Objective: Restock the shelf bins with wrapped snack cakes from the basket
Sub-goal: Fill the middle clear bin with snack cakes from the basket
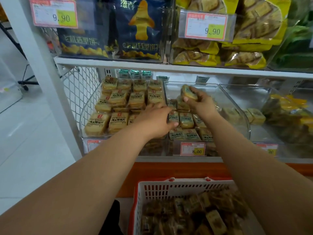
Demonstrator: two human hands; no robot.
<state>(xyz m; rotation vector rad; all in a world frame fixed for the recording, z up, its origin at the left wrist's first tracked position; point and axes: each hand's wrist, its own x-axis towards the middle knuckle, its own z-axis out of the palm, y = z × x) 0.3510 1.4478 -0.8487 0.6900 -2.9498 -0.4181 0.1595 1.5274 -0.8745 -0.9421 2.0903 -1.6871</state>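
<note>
A green-labelled clear-wrapped snack cake [188, 94] is pinched in the right grip [197, 100] above the clear plastic middle bin [243, 119]'s back, to be laid flat; left grip [156, 120] open, flat on the cake rows; white-and-red basket [153, 187] below.

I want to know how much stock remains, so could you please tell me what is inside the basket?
The basket holds a loose pile of wrapped snack cakes, heaped unevenly. The right forearm covers its right side, and the frame cuts off the bottom, so the full count is hidden.

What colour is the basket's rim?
White lattice walls with a red rim on the basket, seen in the head view.
</note>
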